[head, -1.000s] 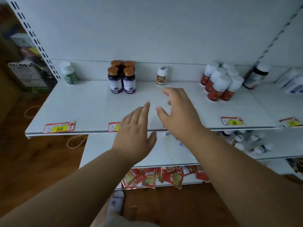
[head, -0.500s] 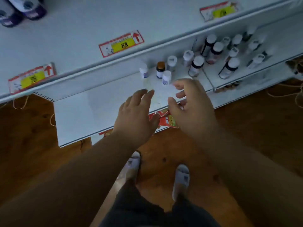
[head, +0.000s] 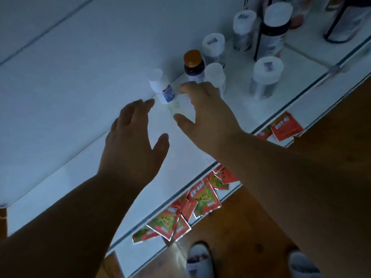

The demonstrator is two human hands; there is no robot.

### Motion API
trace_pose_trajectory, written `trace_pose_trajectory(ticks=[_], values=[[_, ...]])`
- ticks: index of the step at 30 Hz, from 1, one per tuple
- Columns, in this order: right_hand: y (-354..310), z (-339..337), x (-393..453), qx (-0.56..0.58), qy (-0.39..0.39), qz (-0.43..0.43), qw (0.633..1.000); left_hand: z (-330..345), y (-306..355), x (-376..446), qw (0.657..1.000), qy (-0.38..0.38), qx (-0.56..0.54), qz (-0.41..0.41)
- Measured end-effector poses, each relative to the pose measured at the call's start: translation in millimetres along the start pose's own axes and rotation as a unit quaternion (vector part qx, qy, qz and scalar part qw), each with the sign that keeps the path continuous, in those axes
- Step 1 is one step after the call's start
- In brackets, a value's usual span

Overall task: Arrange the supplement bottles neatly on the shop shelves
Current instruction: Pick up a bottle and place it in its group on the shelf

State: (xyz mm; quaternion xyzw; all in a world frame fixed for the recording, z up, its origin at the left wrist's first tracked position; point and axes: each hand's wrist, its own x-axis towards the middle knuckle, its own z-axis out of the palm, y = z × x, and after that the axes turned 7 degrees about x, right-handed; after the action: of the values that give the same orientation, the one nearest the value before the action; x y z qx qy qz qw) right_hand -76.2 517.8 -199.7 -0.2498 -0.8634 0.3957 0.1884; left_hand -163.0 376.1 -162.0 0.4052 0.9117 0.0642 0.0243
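Supplement bottles stood grouped on a white lower shelf (head: 200, 157), towards its back and right. Both bare forearms reached out over that shelf, palms down. The left hand (head: 132, 143) hovered flat over bare shelf, its fingers (head: 138, 109) straight and a little apart, thumb spread out to the side, holding nothing. The right hand (head: 206, 115) was arched, fingers (head: 192, 87) loosely curved and spread, thumb held wide, also holding nothing. The tall dark bottle (head: 271, 35) with a white cap stood well beyond both hands. The amber-capped dark bottle (head: 193, 65) stood upright just beyond the right fingertips; whether they touched could not be told. The small white bottle (head: 163, 87) stood between the two hands' fingertips, near both, its long axis roughly vertical, cap up, leaning towards the upper left in the wide-angle view. Red packets (head: 200, 199) hung along the shelf's front edge.
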Motion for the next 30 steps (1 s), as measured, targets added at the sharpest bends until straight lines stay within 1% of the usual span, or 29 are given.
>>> trace_pose_trajectory(ticks=[3, 7, 11, 12, 14, 16, 18, 21, 24, 26, 28, 30], values=[[33.8, 32.7, 33.8, -0.011, -0.002, -0.02, 1.0, 34.7, -10.1, 26.7, 0.999, 0.033, -0.027, 0.015], [44.2, 78.5, 92.4, 0.007, 0.02, -0.042, 0.999, 54.7, -33.6, 55.2, 0.997, 0.073, -0.019, 0.004], [34.1, 110.6, 130.3, 0.027, -0.036, -0.07, 0.997, 58.3, -65.5, 70.1, 0.996, 0.092, -0.003, -0.014], [40.4, 111.6, 133.6, 0.026, -0.035, -0.075, 0.996, 61.5, -65.0, 72.9, 0.996, 0.085, -0.015, -0.018], [56.4, 102.6, 136.3, 0.048, -0.002, -0.067, 0.997, 68.8, -56.8, 84.5, 0.997, 0.068, -0.042, -0.011], [62.8, 92.7, 133.0, 0.106, 0.048, -0.049, 0.992, 66.9, -51.2, 95.4, 0.995, 0.074, -0.064, 0.001], [58.9, 84.8, 118.7, 0.192, 0.078, -0.031, 0.978, 63.6, -47.7, 99.0, 0.994, 0.078, -0.08, 0.006], [51.1, 74.9, 72.5, 0.32, 0.054, 0.021, 0.946, 69.2, -42.6, 76.5, 0.993, 0.054, -0.1, 0.028], [53.1, 43.5, 28.2, 0.42, 0.065, 0.079, 0.902, 70.1, -19.6, 56.1, 0.99, 0.024, -0.116, 0.076], [53.7, 16.2, 2.7, 0.454, 0.079, 0.132, 0.878, 61.7, 9.7, 43.0, 0.983, 0.004, -0.128, 0.134], [50.7, -13.5, -19.5, 0.468, 0.106, 0.165, 0.862, 48.8, 41.9, 29.0, 0.971, -0.024, -0.146, 0.19], [44.2, -47.9, -37.3, 0.488, 0.15, 0.19, 0.839, 30.9, 75.9, 20.0, 0.967, -0.065, -0.153, 0.196]])
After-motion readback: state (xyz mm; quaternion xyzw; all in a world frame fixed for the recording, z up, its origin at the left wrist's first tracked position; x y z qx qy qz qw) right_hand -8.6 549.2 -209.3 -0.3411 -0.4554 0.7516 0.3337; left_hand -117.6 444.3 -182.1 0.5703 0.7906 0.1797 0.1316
